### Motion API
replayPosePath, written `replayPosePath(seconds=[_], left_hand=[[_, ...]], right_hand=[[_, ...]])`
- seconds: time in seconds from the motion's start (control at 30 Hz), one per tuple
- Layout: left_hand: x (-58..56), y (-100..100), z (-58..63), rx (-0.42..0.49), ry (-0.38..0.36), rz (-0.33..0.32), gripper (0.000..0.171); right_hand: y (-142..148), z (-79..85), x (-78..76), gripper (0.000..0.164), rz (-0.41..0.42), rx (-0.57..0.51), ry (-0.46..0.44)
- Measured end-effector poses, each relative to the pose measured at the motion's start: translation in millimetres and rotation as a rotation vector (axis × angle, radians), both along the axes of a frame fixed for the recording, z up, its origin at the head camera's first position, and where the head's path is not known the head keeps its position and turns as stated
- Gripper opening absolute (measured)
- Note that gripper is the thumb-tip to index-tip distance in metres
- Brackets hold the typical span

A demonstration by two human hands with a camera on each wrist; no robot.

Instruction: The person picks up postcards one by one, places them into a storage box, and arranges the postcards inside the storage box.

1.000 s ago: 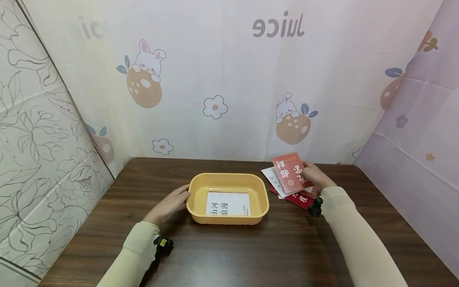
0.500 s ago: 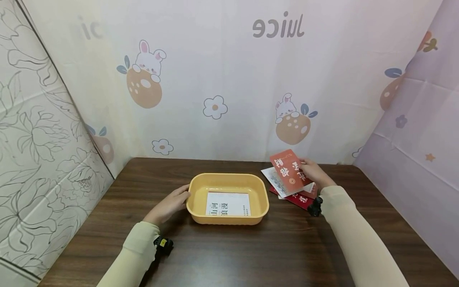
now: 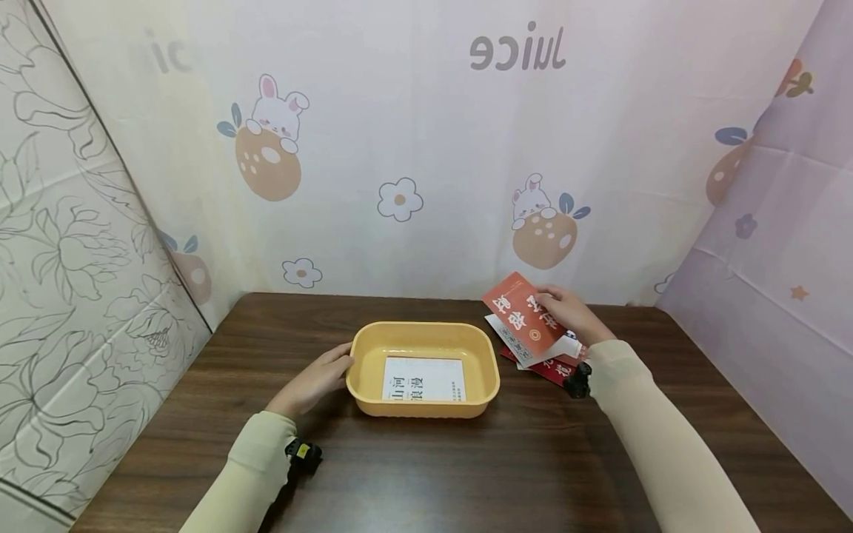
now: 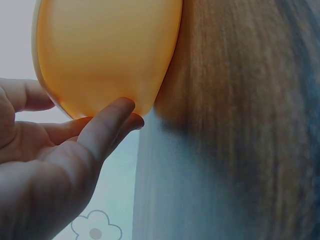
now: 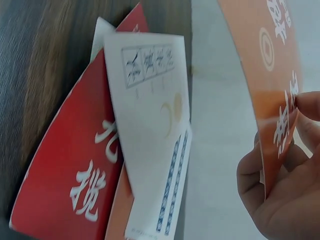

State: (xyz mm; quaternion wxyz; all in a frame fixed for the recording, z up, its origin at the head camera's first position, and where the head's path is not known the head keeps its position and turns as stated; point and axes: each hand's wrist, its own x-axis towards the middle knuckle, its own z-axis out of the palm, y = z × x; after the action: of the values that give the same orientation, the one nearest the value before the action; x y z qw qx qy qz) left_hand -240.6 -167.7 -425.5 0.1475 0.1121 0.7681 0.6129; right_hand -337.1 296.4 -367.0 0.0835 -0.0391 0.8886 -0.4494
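My left hand holds the left end of a yellow plastic basin, its fingers against the outer wall. Flat inside the basin lies a white card printed with dark Chinese characters. On the right, my right hand pinches an orange-red card with white characters, thumb on its face and fingers behind. That card is raised and tilted above a loose pile. A white card tops the pile, over a deep red card; the lower pieces are partly covered.
The basin and pile stand on a dark brown wooden table. A pale curtain with rabbit and fruit prints rises directly behind its far edge. Patterned sheets also close off the left and right sides. A small black camera sits on each wrist.
The right hand has lifted the orange-red card off the pile and shifted it left, toward the basin, uncovering more of the cards beneath. The left hand and the basin have stayed put.
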Motion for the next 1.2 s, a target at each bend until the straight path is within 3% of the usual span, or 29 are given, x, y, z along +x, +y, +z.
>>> replayPosePath(seconds=[0.6,0.83,1.2], left_hand=[[-2.0,1,0.1,-0.007,-0.009,0.012,0.054],[-1.4,0,1.4,-0.004,-0.008,0.003,0.054],[-0.5,0,0.0,-0.014,-0.007,0.010,0.054]], right_hand=[[-43,17.0,1.7,0.053,0.107,0.023,0.055],[-62,22.1,5.7,0.051,0.188,0.022,0.090],[-85,27.7,10.3,0.043,0.262,0.029,0.079]])
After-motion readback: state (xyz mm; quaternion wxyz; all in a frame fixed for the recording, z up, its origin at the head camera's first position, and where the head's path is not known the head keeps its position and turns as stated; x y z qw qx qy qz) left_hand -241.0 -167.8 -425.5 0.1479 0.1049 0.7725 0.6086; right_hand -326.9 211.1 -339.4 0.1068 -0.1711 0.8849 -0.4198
